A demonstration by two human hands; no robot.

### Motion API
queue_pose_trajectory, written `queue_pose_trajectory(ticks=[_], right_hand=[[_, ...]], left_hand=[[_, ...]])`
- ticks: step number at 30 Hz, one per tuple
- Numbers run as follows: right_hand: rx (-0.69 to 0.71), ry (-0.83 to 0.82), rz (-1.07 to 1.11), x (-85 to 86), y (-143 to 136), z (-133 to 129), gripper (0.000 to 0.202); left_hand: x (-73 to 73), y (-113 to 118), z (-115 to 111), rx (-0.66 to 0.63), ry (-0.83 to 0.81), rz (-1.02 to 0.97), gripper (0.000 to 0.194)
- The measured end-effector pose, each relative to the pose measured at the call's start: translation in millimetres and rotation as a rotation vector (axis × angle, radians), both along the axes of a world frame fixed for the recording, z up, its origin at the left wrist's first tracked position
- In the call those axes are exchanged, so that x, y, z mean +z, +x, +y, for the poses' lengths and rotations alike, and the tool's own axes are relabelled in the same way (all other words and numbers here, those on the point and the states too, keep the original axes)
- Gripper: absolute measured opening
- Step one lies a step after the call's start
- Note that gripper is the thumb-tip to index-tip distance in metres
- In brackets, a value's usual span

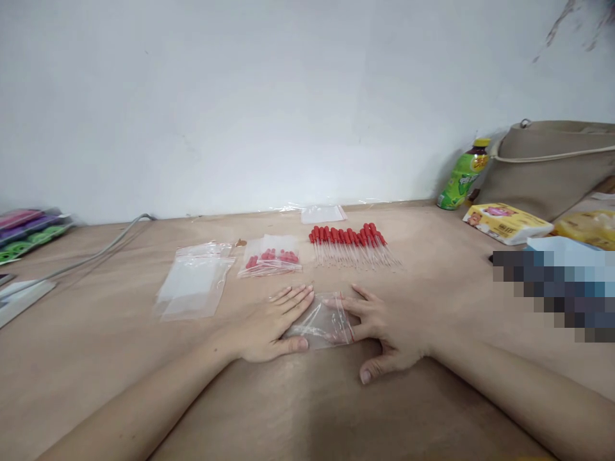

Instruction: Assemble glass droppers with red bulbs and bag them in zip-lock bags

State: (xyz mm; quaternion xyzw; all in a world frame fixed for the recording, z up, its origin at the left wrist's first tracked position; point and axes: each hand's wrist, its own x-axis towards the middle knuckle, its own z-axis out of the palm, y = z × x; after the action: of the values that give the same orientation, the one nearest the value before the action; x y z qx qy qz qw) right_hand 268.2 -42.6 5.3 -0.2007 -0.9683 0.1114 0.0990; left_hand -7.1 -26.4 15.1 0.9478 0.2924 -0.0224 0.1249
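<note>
A small clear zip bag (319,323) lies flat on the brown table in front of me. My left hand (276,330) rests on its left side, palm down with the fingers stretched out. At its zip edge on the right, my right hand (377,326) is spread. One or more of the right fingertips lie over or inside the bag; I cannot tell which. Beyond the hands is a row of thin clear sticks with red ends (350,240). Beside the row, zip bags with red-ended pieces (271,256) lie overlapping.
More flat zip bags (195,282) lie at the left, and another (323,214) near the wall. A grey cable (118,238) runs past colourful packets (31,234). On the right are a green bottle (464,174), a tissue pack (507,223) and a beige bag (548,166).
</note>
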Motion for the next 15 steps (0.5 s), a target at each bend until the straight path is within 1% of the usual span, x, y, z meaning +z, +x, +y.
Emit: queue_pose_trajectory(ticks=[2, 4, 6, 7, 9, 12, 15], right_hand=[[-0.031, -0.03, 0.07, -2.5, 2.8, 1.6, 0.052], [-0.092, -0.088, 0.193, -6.2, 6.2, 3.6, 0.045], [-0.197, -0.152, 0.333, -10.0, 10.4, 8.5, 0.036], [-0.273, -0.164, 0.393, -11.5, 13.0, 13.0, 0.03], [-0.471, -0.138, 0.473, -12.5, 19.5, 27.7, 0.022], [-0.827, -0.045, 0.547, -7.4, 31.1, 62.2, 0.023], [-1.178, 0.057, 0.492, 4.1, 36.8, 99.9, 0.022]], left_hand=[[-0.6, -1.4, 0.3, 0.024, 0.016, -0.01, 0.064], [-1.4, -1.3, 0.0, 0.054, 0.027, -0.034, 0.059], [-2.3, -0.4, -0.4, 0.064, 0.024, -0.068, 0.058], [-2.7, 0.0, -0.4, 0.062, 0.021, -0.087, 0.058], [-3.5, 0.5, 0.0, 0.051, 0.016, -0.114, 0.059], [-3.9, 0.5, 0.8, 0.048, 0.02, -0.125, 0.06], [-3.3, 0.5, 1.1, 0.048, 0.024, -0.119, 0.061]])
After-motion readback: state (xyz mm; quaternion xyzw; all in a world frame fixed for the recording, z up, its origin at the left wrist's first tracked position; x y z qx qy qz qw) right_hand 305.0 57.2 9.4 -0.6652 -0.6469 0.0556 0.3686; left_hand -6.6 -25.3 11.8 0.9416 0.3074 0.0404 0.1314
